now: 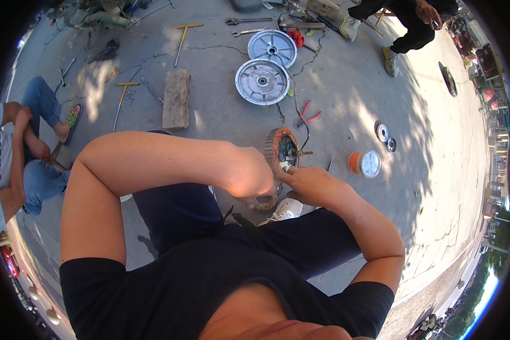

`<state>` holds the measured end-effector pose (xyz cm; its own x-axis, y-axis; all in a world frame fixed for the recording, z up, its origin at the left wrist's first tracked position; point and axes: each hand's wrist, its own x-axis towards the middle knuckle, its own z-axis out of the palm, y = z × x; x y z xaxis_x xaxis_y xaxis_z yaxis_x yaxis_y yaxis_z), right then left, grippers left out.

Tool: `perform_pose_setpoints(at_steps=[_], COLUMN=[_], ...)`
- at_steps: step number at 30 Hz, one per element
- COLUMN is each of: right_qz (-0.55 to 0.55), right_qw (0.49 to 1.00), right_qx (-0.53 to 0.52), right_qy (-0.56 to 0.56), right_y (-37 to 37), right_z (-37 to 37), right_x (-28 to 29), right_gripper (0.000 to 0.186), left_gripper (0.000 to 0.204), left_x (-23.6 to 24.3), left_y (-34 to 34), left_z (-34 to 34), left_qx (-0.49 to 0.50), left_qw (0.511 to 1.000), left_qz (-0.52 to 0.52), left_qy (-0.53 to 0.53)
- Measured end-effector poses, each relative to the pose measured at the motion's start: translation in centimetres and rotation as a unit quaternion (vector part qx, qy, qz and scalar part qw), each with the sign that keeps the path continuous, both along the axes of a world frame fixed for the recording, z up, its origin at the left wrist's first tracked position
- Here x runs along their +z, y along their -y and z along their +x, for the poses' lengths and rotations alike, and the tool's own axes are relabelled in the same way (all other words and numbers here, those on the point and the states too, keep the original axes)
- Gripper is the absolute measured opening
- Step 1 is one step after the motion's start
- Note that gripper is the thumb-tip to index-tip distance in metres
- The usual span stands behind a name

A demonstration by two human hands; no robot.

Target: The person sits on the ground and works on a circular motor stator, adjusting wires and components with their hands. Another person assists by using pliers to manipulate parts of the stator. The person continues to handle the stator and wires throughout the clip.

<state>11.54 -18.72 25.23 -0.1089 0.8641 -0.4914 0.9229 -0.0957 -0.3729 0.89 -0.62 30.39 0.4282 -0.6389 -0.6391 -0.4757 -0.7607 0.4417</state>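
A hub motor stator [273, 148] with copper windings stands on edge between my feet, its shaft and a dark cable on the right side. My left hand [250, 174] is closed at its lower left, back toward me, the fingers mostly hidden. Below that hand shows a round brownish end of something [266, 202] that I cannot make out. My right hand [310, 184] grips the stator's near lower rim, the index finger reaching to it and the other fingers curled. Close to the fingertips, inside the rim, is a small whitish piece [285, 165].
Two silver wheel covers [260, 90] lie ahead, with red-handled pliers [309, 115] nearer. An orange tub [355, 162] and bearing-like rings [382, 132] are to the right. Left are a wood block [177, 102] and yellow T-handle wrenches [123, 96]. One person [31, 147] sits left; another [411, 28] is far right.
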Motion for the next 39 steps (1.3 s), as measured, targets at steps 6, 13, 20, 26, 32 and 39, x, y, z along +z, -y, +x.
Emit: perform_pose_setpoints(at_steps=[6, 13, 20, 26, 32, 39], right_qz=[0.000, 0.004, -0.036, -0.050, 0.322, 0.355], right_qw=[1.000, 1.000, 0.999, 0.999, 0.802, 0.500], right_qx=[-0.002, 0.003, 0.006, -0.007, -0.317, -0.373], right_qy=[-0.001, -0.005, 0.005, -0.001, -0.391, -0.696], right_y=[0.1, 0.3, 0.0, -0.2, -0.1, 0.6], right_z=[0.0, 0.1, 0.1, 0.1, 5.0, 7.1], right_x=[0.1, 0.0, 0.3, 0.9, 8.4, 11.8], right_gripper=[0.029, 0.029, 0.045, 0.038, 0.061, 0.077], left_gripper=[0.041, 0.043, 0.042, 0.043, 0.051, 0.056], left_x=[0.4, 0.1, -0.1, 0.4, 2.8, 2.6], left_y=[0.1, -0.1, -0.1, -0.3, -4.1, -6.7], left_z=[0.1, -0.2, -0.1, -0.2, -0.4, -1.6], left_qx=[0.000, 0.015, 0.011, 0.017, 0.140, 0.205], left_qw=[1.000, 1.000, 1.000, 1.000, 0.981, 0.966], left_qz=[0.007, 0.003, 0.006, -0.003, -0.080, -0.125], left_qy=[-0.008, -0.006, -0.008, -0.007, 0.112, 0.099])
